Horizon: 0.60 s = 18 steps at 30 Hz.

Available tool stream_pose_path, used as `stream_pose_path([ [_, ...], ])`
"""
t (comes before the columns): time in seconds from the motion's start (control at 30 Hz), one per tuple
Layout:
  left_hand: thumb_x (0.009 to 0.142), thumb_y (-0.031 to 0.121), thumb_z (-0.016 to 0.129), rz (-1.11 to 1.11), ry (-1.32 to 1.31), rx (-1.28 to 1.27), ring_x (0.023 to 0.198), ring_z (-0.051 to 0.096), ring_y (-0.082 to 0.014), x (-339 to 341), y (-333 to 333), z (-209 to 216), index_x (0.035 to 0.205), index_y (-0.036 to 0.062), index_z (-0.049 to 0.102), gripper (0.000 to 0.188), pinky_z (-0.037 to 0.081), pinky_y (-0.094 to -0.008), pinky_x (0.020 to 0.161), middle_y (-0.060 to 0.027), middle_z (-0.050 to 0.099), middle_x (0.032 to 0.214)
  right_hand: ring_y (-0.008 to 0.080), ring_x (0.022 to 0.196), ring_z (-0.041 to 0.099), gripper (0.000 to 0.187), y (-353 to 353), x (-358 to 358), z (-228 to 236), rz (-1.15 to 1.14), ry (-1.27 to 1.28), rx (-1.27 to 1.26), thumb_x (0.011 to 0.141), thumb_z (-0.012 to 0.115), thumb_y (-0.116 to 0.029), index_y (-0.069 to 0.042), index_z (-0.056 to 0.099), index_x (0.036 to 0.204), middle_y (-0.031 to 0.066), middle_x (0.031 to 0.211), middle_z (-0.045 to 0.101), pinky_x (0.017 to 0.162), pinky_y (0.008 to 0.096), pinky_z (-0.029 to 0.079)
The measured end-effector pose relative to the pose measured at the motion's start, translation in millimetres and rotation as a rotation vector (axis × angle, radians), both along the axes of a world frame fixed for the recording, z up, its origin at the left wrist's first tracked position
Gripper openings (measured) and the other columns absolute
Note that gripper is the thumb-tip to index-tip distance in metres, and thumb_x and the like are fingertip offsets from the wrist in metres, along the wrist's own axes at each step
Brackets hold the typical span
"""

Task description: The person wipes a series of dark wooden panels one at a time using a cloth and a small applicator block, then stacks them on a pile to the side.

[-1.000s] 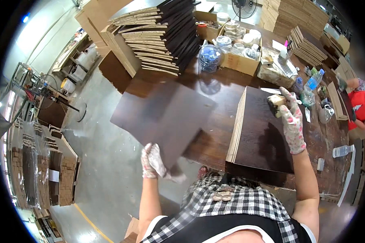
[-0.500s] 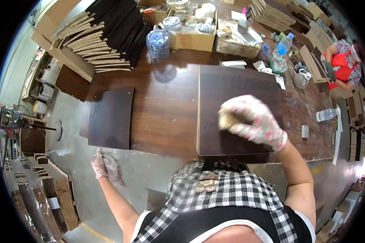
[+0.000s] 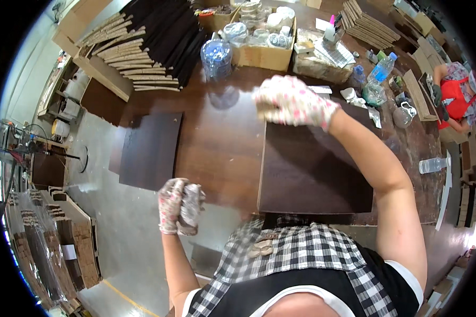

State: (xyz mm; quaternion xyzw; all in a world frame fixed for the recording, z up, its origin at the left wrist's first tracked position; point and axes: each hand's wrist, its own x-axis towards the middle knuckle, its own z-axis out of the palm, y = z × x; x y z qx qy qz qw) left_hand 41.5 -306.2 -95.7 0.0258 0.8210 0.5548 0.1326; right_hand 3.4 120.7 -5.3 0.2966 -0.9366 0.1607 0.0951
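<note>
Left hand (image 3: 172,207) is clutching a greyish rag (image 3: 192,207) at 8 o'clock on my feed, right hand (image 3: 296,103) is curled at 1, can't tell around what, dark panels (image 3: 150,150) at 9 look done, dark stack (image 3: 317,182) at 3 probably isn't.

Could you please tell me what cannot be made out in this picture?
Head view: anything inside the right hand, hidden by the hand itself.
Head view: full shape of the grey cloth, bunched in the left hand.
Head view: far left corner of the large dark board, behind the right hand.
</note>
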Motion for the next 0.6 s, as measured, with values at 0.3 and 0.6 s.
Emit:
stream_pose_path([
  [0.3, 0.088, 0.007, 0.068, -0.452, 0.224, 0.205, 0.115, 0.066, -0.0239, 8, 133, 41, 0.131, 0.0021, 0.065, 0.043, 0.055, -0.0335, 0.095, -0.015, 0.061, 0.14, 0.0209, 0.107, 0.068, 0.046, 78, -14, -4, -0.096, -0.391, -0.451, 0.087, 0.077, -0.021, -0.003, 0.064, 0.127, 0.0089, 0.114, 0.071, 0.094, 0.0336, 0.052],
  [0.6, 0.081, 0.011, 0.074, -0.604, 0.562, -0.147, 0.119, 0.066, -0.0331, 9, 172, 47, 0.125, 0.0069, 0.07, 0.045, 0.056, -0.0373, 0.097, -0.0166, 0.06, 0.142, 0.0178, 0.093, 0.068, 0.047, 244, 156, 20, -0.608, -0.41, -0.37, 0.079, 0.08, -0.023, -0.006, 0.07, 0.122, 0.0051, 0.108, 0.073, 0.087, 0.0323, 0.055],
])
